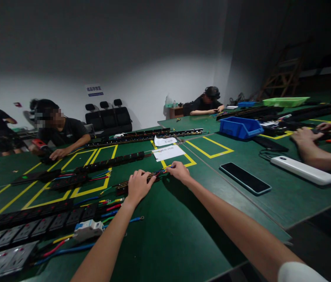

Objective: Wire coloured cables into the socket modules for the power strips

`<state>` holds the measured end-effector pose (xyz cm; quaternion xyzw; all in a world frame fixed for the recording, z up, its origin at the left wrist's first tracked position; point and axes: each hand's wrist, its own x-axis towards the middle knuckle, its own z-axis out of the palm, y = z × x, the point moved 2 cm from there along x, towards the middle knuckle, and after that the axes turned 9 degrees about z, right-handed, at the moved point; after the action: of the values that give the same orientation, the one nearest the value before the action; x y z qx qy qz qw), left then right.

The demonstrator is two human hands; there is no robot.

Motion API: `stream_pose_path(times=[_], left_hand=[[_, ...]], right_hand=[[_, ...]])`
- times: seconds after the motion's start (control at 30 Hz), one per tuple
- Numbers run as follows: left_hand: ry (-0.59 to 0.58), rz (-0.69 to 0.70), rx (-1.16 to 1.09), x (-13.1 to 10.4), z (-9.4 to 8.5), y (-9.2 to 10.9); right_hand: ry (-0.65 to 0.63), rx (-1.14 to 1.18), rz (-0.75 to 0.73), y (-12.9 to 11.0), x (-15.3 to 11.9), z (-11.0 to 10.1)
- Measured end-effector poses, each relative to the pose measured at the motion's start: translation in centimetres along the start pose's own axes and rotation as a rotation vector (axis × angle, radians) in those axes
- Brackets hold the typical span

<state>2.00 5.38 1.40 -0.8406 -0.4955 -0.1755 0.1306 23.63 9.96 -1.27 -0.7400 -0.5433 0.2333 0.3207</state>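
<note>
My left hand [138, 187] is closed over a narrow dark strip [122, 189], most of it hidden under the fingers. Coloured wires [161, 171] run from the strip toward my right hand [179, 172], which pinches their ends between thumb and fingers. Left of my left forearm lie several black power strips [11, 256] with bare lug-ended wires. A white circuit breaker [89, 230] is wired to one of them. Beyond my hands, a longer black strip [112, 161] rests on the green table [165, 239].
A phone [245, 178], a white power bank [303, 170] and a blue bin [240, 127] stand to the right. Paper sheets [169, 153] lie past my hands. A co-worker's hands [306, 135] are at the right; a person with a red drill [42, 147] works at far left.
</note>
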Motion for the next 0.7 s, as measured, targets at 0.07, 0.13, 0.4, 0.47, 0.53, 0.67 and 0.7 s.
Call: stream_pose_path(times=[0.07,0.13,0.4,0.47,0.53,0.67,0.7], left_hand=[[-0.001,-0.001,-0.001,0.0,-0.1,0.1],[0.0,-0.003,0.004,0.0,-0.2,0.2],[0.011,0.009,0.057,-0.2,0.0,0.3],[0.014,0.013,0.055,-0.2,0.1,0.2],[0.012,0.013,0.048,-0.1,0.2,0.2],[-0.002,0.007,0.038,-0.1,0.2,0.2],[-0.003,0.006,0.039,-0.2,0.2,0.2]], right_hand=[[-0.003,0.005,0.006,0.0,0.0,0.0],[-0.001,0.011,0.0,0.1,-0.1,0.0],[-0.005,0.078,-0.105,0.4,-0.4,-1.0],[0.088,0.108,-0.095,0.7,-0.2,-1.9],[0.236,0.164,-0.038,1.3,0.1,-2.9],[0.323,0.246,0.009,2.4,0.7,-3.9],[0.303,0.249,0.001,2.5,0.9,-3.8]])
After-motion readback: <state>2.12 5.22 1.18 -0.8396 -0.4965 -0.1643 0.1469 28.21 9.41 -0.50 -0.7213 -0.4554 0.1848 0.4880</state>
